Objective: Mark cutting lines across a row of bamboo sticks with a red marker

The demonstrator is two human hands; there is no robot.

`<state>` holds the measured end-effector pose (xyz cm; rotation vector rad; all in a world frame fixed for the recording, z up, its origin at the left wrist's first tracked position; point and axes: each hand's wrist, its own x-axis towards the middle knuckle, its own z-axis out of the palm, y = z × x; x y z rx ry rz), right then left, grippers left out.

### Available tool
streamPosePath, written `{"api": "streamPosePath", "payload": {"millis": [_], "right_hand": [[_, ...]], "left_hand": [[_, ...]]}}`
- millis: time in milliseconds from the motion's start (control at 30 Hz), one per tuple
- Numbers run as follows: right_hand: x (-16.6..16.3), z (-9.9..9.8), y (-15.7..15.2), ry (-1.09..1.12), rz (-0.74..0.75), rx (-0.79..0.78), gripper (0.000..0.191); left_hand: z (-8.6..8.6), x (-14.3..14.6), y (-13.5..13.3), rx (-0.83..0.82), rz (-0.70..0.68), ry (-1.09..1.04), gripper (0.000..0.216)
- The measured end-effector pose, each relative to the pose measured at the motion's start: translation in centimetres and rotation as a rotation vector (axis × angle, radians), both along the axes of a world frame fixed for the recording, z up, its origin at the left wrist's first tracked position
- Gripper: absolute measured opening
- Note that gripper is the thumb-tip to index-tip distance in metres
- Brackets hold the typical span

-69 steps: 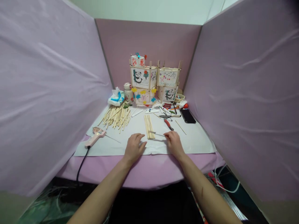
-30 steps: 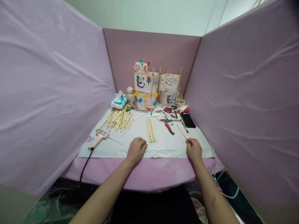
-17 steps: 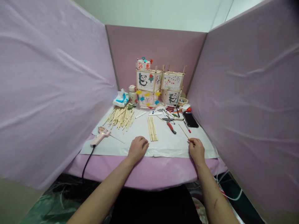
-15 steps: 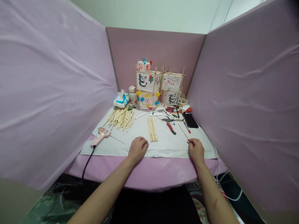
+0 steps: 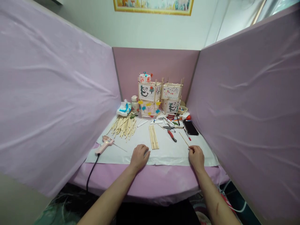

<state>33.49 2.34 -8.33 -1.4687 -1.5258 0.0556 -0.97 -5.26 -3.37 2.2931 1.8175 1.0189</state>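
My left hand point(image 5: 140, 156) rests on the white paper sheet point(image 5: 164, 150) with its fingers curled under, nothing visible in it, just below a neat row of wooden sticks point(image 5: 153, 141). My right hand point(image 5: 196, 157) lies near the sheet's right front corner, fingertips pinched on the near end of a single thin wooden stick point(image 5: 183, 138) that lies flat on the paper.
A pink glue gun point(image 5: 104, 145) with a black cord lies at the left. A loose pile of sticks point(image 5: 124, 125), red-handled pliers point(image 5: 171, 132), a black phone point(image 5: 190, 127), pens and decorated paper lanterns point(image 5: 159, 97) fill the back. Purple partitions wall three sides.
My right hand left the row of sticks and moved right to the single stick. The left hand curled its fingers and stayed put. The view has tilted upward.
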Motion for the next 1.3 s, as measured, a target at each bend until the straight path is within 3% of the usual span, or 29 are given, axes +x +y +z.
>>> {"api": "streamPosePath", "payload": {"millis": [933, 1067, 1133, 1300], "right_hand": [[0.0, 1.1, -0.9, 0.050, -0.012, -0.018, 0.021], [-0.9, 2.7, -1.5, 0.104, -0.011, 0.055, 0.023], [-2.2, 4.3, -1.7, 0.126, 0.040, 0.171, 0.020], [-7.7, 7.8, -0.1, 0.100, 0.350, 0.174, 0.016]], "left_hand": [[0.7, 0.5, -0.4, -0.034, -0.003, -0.026, 0.016], [1.5, 0.5, -0.2, -0.033, -0.047, -0.001, 0.021], [2.2, 0.3, 0.6, -0.049, -0.116, 0.052, 0.030], [4.3, -0.2, 4.9, -0.194, -0.398, 0.234, 0.075]]}}
